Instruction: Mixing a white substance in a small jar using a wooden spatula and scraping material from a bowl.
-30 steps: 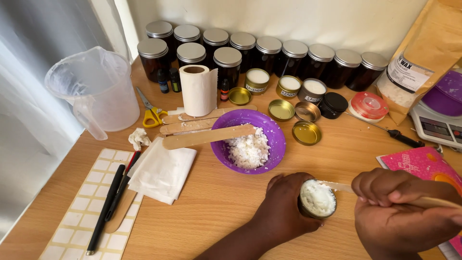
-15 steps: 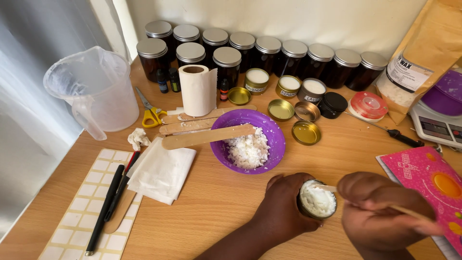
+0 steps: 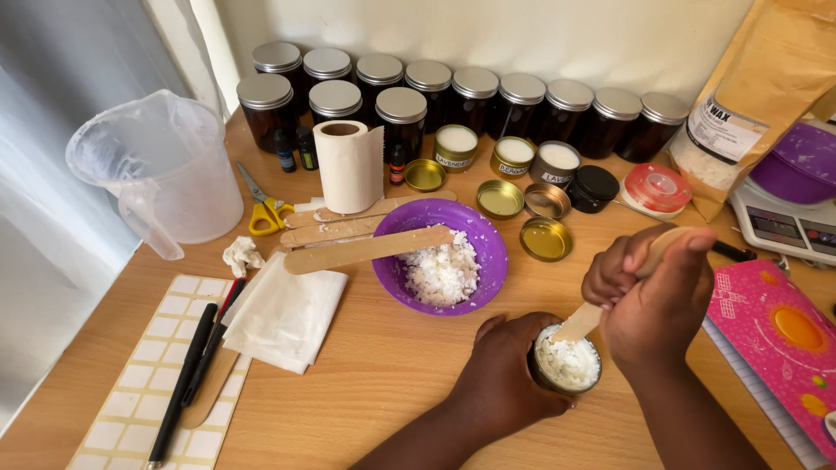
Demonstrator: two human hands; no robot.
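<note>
Left hand [image 3: 505,379] wraps one small round tin [image 3: 566,365] of white flakes on the table [image 3: 392,365], near front edge. Right hand [image 3: 657,300] grips one wooden stick [image 3: 579,324], tip in the tin.

Counts: eleven dark jars [image 3: 522,100] with silver lids along the wall; one purple bowl [image 3: 440,257]; three loose gold lids [image 3: 546,238].

Tan pouch [image 3: 766,78], white label, far right. Cream label sheet [image 3: 139,383], front left.
</note>
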